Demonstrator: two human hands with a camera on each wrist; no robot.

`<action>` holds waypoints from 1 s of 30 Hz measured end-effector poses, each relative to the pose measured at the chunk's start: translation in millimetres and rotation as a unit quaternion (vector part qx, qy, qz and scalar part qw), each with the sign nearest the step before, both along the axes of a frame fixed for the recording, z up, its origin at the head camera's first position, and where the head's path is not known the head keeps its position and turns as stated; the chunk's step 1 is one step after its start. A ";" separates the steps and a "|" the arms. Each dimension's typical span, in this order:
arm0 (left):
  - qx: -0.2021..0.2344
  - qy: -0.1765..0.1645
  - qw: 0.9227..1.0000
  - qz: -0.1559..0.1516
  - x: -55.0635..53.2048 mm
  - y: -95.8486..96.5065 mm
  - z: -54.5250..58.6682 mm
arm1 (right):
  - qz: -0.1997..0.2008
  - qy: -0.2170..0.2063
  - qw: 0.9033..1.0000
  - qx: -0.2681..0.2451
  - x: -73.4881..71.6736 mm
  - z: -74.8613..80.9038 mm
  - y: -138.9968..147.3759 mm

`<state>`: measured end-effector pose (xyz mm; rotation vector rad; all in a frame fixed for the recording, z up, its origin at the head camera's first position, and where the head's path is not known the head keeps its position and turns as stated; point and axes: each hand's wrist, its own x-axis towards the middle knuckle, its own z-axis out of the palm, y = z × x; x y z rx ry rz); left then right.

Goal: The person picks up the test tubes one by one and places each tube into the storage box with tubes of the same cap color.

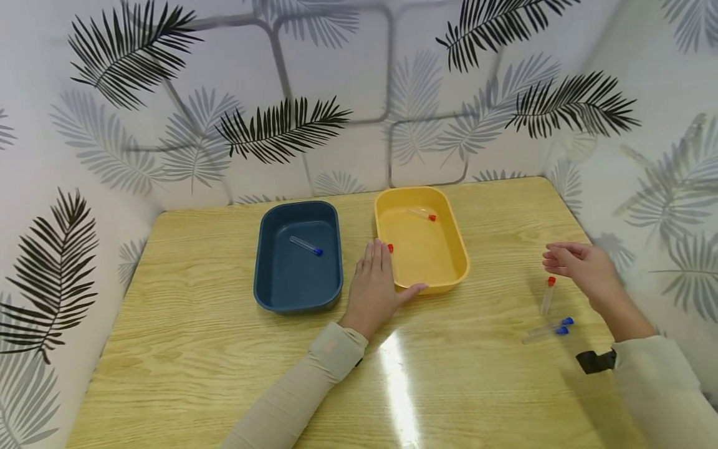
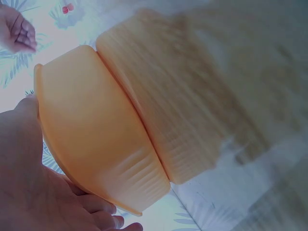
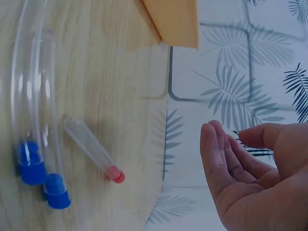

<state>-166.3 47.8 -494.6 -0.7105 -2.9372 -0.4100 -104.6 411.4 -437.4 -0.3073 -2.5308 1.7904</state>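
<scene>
My left hand (image 1: 374,290) rests along the left side of the yellow bin (image 1: 459,249), fingers extended on its rim and thumb spread at the near edge. Inside the bin lies a red-capped tube (image 1: 430,217); a second red cap (image 1: 390,248) shows beside my fingertips. My right hand (image 1: 586,271) is raised over the right of the table, fingers loosely bent. A gap shows between thumb and fingers in the right wrist view, with nothing held. Below it lie a red-capped clear tube (image 3: 94,147) and two blue-capped tubes (image 3: 32,163), side by side.
A dark blue bin (image 1: 297,302) stands left of the yellow one, holding a blue-capped tube (image 1: 305,245). Both sit on a wood-grain table (image 1: 196,324). A leaf-patterned wall covering (image 1: 348,143) rises behind the table and along its sides.
</scene>
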 end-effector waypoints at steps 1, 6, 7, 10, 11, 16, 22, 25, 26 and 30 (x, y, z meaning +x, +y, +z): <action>-0.001 0.001 1.000 0.000 -0.1 -0.5 0.0 | -0.004 -0.007 1.000 0.013 2.2 -2.0 2.7; 0.000 0.003 1.000 0.002 -0.2 -2.5 1.7 | -0.008 -0.041 0.998 0.054 11.1 -11.8 13.3; 0.002 0.003 1.000 0.002 0.1 -2.7 2.1 | -0.008 -0.051 0.997 0.065 12.6 -14.0 15.0; 0.003 0.001 1.000 0.001 0.9 -2.9 3.2 | -0.006 -0.083 0.991 0.106 16.5 -21.0 19.0; 0.004 -0.001 1.000 0.001 1.1 -2.9 3.4 | -0.006 -0.095 0.988 0.121 17.6 -23.4 19.9; 0.006 -0.004 1.000 0.002 1.2 -2.8 3.2 | 0.003 -0.132 0.973 0.189 20.2 -31.5 22.9; 0.002 -0.011 1.000 0.003 0.7 -1.9 2.3 | 0.031 -0.156 0.955 0.249 21.8 -33.7 21.6; 0.001 -0.015 1.000 0.003 0.6 -1.4 2.0 | 0.038 -0.169 0.953 0.248 22.0 -34.1 20.0; 0.000 -0.016 1.000 0.003 0.7 -1.3 2.2 | 0.040 -0.170 0.952 0.249 21.9 -34.0 19.2; 0.004 -0.018 1.000 0.002 1.1 -1.2 3.7 | 0.050 -0.177 0.947 0.265 21.7 -33.3 17.2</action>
